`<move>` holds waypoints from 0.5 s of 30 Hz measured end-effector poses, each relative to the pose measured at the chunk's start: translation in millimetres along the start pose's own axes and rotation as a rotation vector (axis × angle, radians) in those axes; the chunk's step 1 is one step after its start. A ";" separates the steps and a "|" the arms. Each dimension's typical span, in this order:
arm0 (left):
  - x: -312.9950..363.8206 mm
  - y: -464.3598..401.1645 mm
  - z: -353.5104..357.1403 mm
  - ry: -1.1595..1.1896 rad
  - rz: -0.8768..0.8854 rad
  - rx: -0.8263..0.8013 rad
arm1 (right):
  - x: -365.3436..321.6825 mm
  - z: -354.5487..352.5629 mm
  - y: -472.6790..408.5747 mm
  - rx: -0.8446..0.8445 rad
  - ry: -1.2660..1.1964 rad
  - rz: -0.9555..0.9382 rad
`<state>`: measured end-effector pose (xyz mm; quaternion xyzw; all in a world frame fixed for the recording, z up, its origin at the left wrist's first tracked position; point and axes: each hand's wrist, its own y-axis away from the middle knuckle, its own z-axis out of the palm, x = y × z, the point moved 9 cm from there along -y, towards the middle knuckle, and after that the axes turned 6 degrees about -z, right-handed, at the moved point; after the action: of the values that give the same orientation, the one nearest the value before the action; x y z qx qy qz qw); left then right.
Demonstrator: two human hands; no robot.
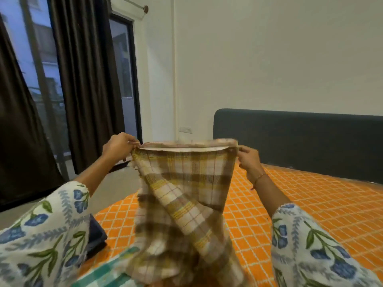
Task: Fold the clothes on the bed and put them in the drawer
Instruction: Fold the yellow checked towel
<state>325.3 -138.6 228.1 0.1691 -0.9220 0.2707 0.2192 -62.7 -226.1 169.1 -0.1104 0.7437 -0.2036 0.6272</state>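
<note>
A brown, yellow and white checked cloth (186,183) hangs in the air over the bed, stretched along its top edge between both hands. My left hand (118,147) pinches the top left corner. My right hand (248,158) pinches the top right corner. The cloth's lower part twists and drapes down to the orange patterned bedsheet (310,204). A green and white checked cloth (107,272) lies on the bed under the hanging cloth, partly hidden. A dark folded item (96,239) sits at the bed's left edge, half behind my left sleeve.
A dark headboard (300,137) stands against the white wall at the back. Dark curtains (87,79) and a glass door are on the left, with bare floor (116,187) between them and the bed. No drawer is in view.
</note>
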 end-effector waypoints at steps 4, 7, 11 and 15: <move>11.9 -11.3 -24.9 0.120 -0.094 0.154 | -66.0 5.9 -28.7 -0.020 0.146 -0.121; 28.3 -11.0 -9.3 0.777 -0.219 -0.175 | -98.2 -2.9 -36.5 -0.051 0.006 -0.091; 48.5 -9.6 -20.7 0.753 0.050 -0.226 | -111.8 -6.2 -35.1 -0.243 0.000 -0.141; 58.6 -1.4 -27.9 0.389 0.226 0.007 | -126.7 -20.4 -32.1 -0.131 0.287 -0.308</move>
<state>285.1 -135.0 278.9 0.0101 -0.8745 0.3240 0.3609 -61.6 -198.2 298.4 -0.2332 0.8113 -0.2619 0.4679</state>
